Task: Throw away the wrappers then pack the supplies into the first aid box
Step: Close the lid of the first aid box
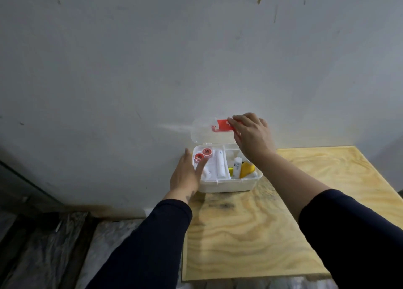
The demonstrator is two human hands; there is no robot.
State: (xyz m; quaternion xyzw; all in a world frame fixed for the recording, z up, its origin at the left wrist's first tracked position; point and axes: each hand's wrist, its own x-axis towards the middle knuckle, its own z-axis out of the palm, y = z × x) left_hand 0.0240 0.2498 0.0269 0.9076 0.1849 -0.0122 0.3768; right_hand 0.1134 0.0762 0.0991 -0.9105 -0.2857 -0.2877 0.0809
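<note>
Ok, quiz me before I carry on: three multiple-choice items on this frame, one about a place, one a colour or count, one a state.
1. Where does the first aid box stand?
A. on the floor
B. at the plywood table's far left corner, by the wall
C. in the middle of the table

2. What colour is the handle on the lid?
A. red
B. blue
C. green

3. How is the lid?
A. shut and latched
B. taken off, lying flat
C. raised, with the right hand on it

Answers:
1 B, the box sits at the table's far left corner by the wall, the left hand at its left side.
2 A, the handle shows red against the clear lid.
3 C, the tray with its red-capped rolls lies exposed under the upright lid.
</note>
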